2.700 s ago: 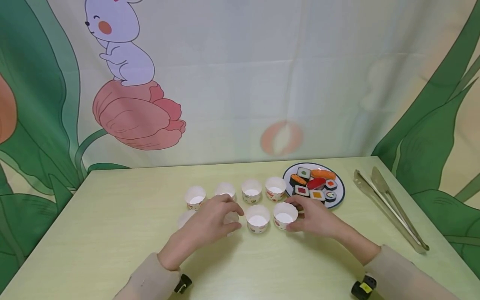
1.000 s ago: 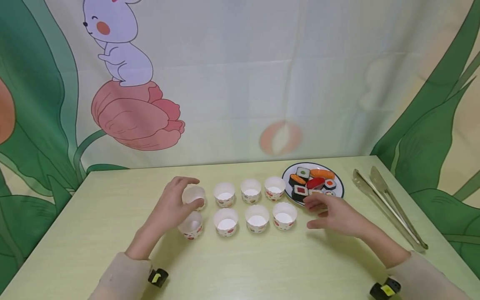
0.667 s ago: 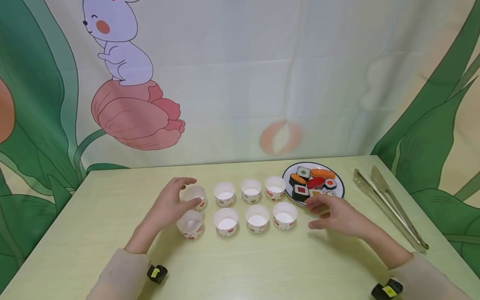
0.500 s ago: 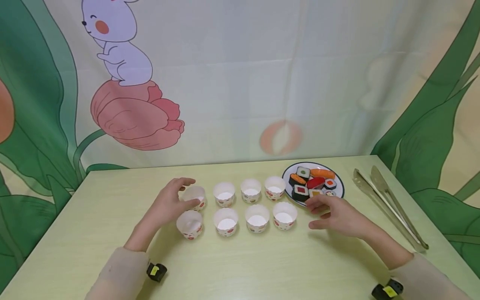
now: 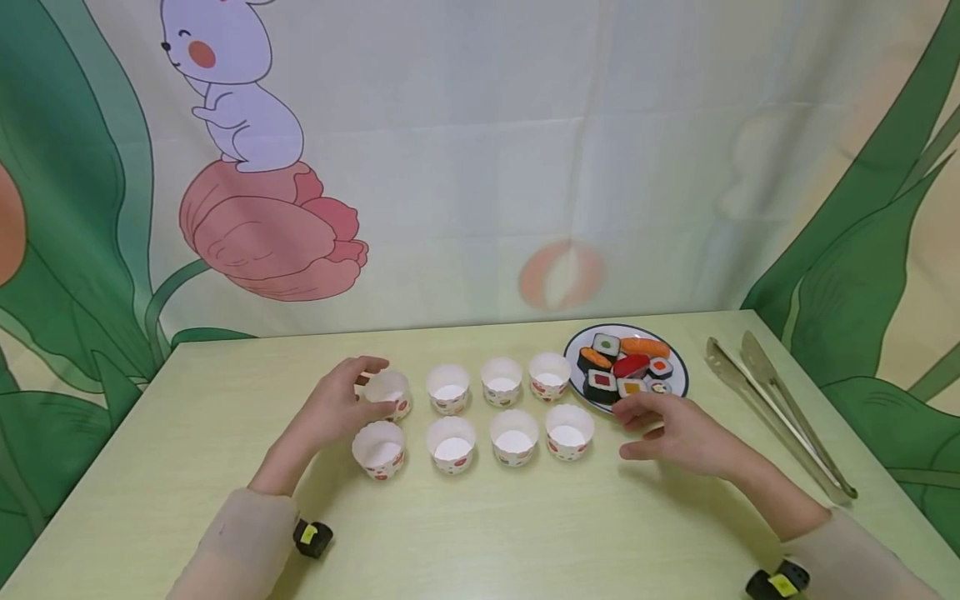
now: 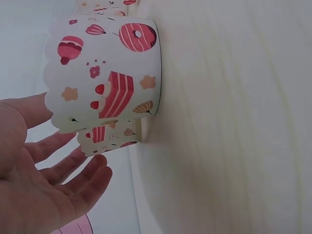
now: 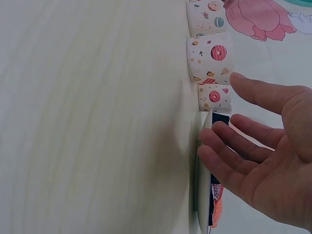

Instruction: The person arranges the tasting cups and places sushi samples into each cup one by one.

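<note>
Loosely parted, the left hand (image 5: 333, 408) brackets the back-left paper cup (image 5: 389, 388) on the tabletop (image 5: 465, 533), no firm grip evident; the right hand (image 5: 675, 432), fingers relaxed, holds nothing by the plate (image 5: 679, 371). Probably light and easily crushed, the cup wants a gentle wall pinch.

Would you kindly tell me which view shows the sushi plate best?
The head view, as it looks down on the plate and its sushi pieces, though the right hand overlaps the near edge. The right wrist view shows the plate edge-on, partly behind that hand; the left wrist view shows none of it.
</note>
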`<state>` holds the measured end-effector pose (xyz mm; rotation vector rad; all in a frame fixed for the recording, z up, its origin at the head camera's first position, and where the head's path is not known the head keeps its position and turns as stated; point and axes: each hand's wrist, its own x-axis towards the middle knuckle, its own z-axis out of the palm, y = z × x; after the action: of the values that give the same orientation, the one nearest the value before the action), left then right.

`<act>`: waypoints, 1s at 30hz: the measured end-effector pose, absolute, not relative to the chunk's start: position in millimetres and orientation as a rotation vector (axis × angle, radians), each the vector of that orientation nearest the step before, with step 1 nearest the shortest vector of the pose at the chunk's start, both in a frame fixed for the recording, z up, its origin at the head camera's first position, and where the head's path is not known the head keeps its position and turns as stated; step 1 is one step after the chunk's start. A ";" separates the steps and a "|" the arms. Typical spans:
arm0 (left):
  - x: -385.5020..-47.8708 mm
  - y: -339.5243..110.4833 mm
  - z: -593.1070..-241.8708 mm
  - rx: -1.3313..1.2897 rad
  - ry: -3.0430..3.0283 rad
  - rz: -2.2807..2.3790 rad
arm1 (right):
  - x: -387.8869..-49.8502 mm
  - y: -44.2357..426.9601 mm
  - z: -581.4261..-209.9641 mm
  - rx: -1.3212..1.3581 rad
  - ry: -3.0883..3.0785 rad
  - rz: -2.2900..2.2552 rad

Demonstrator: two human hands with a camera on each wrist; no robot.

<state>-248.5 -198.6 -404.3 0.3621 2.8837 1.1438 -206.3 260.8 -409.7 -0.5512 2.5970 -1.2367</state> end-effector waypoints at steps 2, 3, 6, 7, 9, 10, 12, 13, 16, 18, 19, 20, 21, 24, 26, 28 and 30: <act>-248.8 -199.1 -404.0 0.367 2.888 1.140 | -206.4 261.7 -410.0 -0.555 2.599 -1.237; -249.1 -199.3 -404.1 0.369 2.887 1.143 | -206.4 262.1 -410.2 -0.556 2.597 -1.241; -250.6 -199.5 -404.9 0.383 2.887 1.147 | -206.2 263.0 -410.5 -0.558 2.595 -1.248; -251.1 -199.5 -405.1 0.386 2.887 1.149 | -206.2 263.2 -410.5 -0.558 2.594 -1.250; -252.4 -199.8 -406.0 0.377 2.883 1.155 | -205.9 263.5 -410.4 -0.556 2.591 -1.252; -252.9 -199.8 -406.3 0.373 2.882 1.156 | -205.7 263.6 -410.3 -0.555 2.592 -1.251; -254.1 -200.2 -406.9 0.364 2.881 1.155 | -205.2 263.6 -409.8 -0.552 2.591 -1.251; -254.6 -200.3 -406.9 0.365 2.883 1.151 | -204.9 263.7 -409.6 -0.551 2.591 -1.252; -256.6 -200.8 -407.5 0.373 2.891 1.132 | -204.1 263.8 -409.0 -0.553 2.594 -1.254; -257.2 -201.4 -407.7 0.371 2.889 1.123 | -203.8 264.0 -408.9 -0.560 2.595 -1.260; -257.5 -201.5 -407.8 0.372 2.886 1.121 | -203.8 264.3 -408.9 -0.566 2.599 -1.258; -257.6 -201.4 -407.8 0.369 2.881 1.118 | -203.7 264.6 -408.9 -0.571 2.603 -1.256; -257.7 -201.5 -407.7 0.365 2.875 1.114 | -203.7 264.9 -408.7 -0.576 2.608 -1.251; -258.5 -201.6 -407.5 0.367 2.864 1.095 | -203.8 266.1 -408.2 -0.588 2.628 -1.231; -258.8 -201.5 -407.1 0.366 2.859 1.084 | -203.8 266.9 -407.8 -0.583 2.637 -1.220; -259.2 -201.8 -406.9 0.366 2.855 1.078 | -203.7 267.6 -407.3 -0.573 2.641 -1.215; -259.2 -202.1 -406.7 0.362 2.849 1.077 | -203.5 268.4 -406.8 -0.563 2.638 -1.216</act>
<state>-259.2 -202.1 -406.7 0.3622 2.8490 1.0768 -203.5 268.4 -406.8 -0.5631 2.6378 -1.2159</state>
